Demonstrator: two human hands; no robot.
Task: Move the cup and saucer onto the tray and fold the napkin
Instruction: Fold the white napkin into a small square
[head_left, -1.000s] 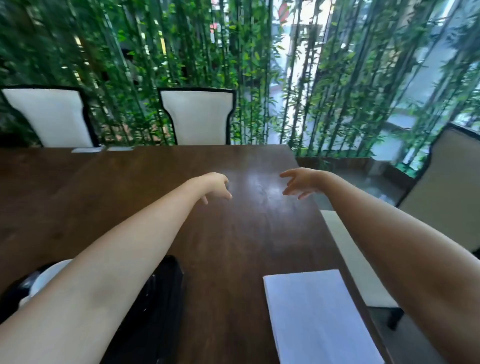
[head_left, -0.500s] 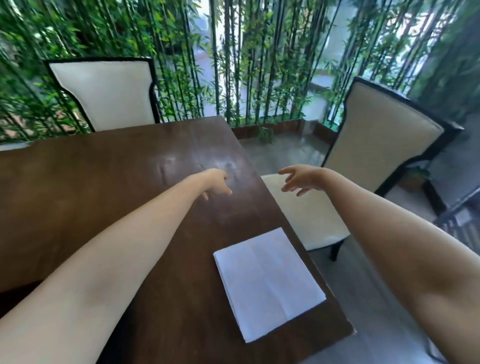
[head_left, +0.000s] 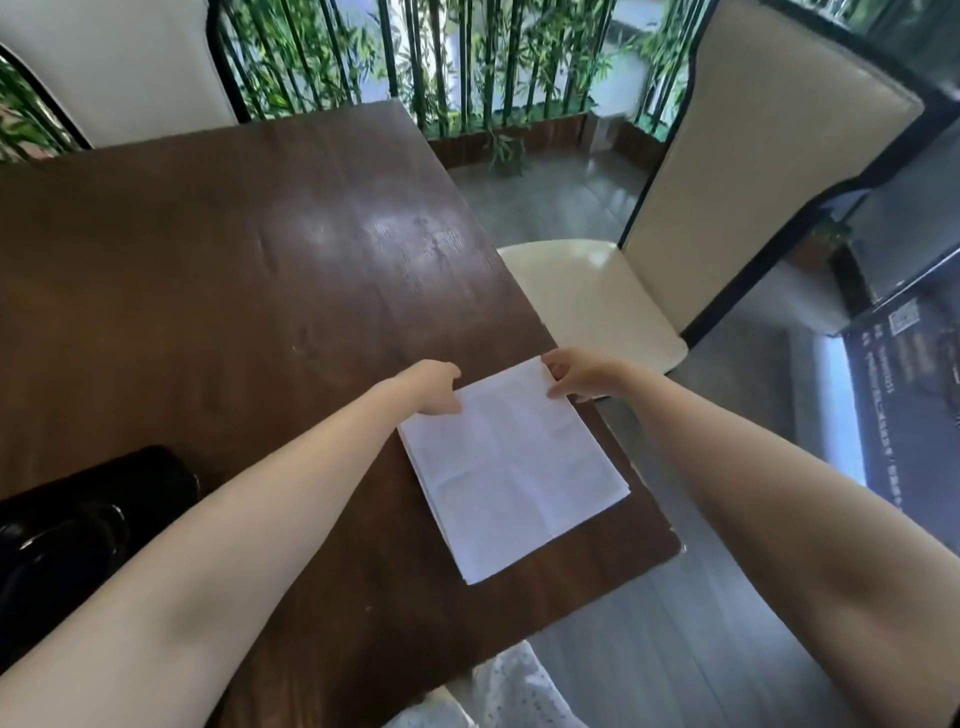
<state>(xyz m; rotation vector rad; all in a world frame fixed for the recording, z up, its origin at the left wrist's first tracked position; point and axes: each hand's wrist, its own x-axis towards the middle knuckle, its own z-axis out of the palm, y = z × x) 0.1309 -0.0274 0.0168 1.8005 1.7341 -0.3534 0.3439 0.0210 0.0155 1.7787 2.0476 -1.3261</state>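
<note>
A white napkin (head_left: 511, 467) lies flat near the right corner of the dark wooden table (head_left: 234, 249), showing crease lines. My left hand (head_left: 435, 387) pinches its far left corner. My right hand (head_left: 576, 375) pinches its far right corner at the table's edge. A glossy black tray (head_left: 78, 530) sits at the near left, partly behind my left forearm. No cup or saucer shows in this frame.
A cream chair (head_left: 613, 291) with a tall back stands just off the table's right edge. Another cream chair (head_left: 119, 67) is at the far side. Bamboo plants (head_left: 467, 57) line the background, and grey floor lies to the right.
The view has turned right and down. Both hands came back from the middle of the table and took hold of the napkin's far corners.
</note>
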